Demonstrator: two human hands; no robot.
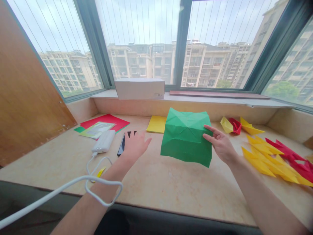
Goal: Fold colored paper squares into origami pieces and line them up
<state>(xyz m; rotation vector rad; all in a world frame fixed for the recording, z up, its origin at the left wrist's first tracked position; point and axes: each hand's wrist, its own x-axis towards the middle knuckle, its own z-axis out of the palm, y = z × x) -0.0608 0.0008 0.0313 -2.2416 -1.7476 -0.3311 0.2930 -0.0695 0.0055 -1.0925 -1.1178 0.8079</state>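
A creased sheet of green paper (pixel 187 138) is raised above the tabletop, its fold lines crossing near the middle. My right hand (pixel 221 143) pinches the sheet's right edge between thumb and fingers. Over a dark phone (pixel 121 147), my left hand (pixel 137 143) is spread with its thumb out, holding nothing; whether it touches the phone I cannot tell. Behind the green sheet lies a stack of yellow paper (pixel 156 124), partly hidden by it.
Folded yellow paper pieces (pixel 264 156) and red ones (pixel 293 156) lie at right. Red sheets (pixel 114 121) rest at back left beside a white power bank (pixel 104 141). Its white cable (pixel 73 182) crosses my left forearm. A white box (pixel 140 89) stands on the sill.
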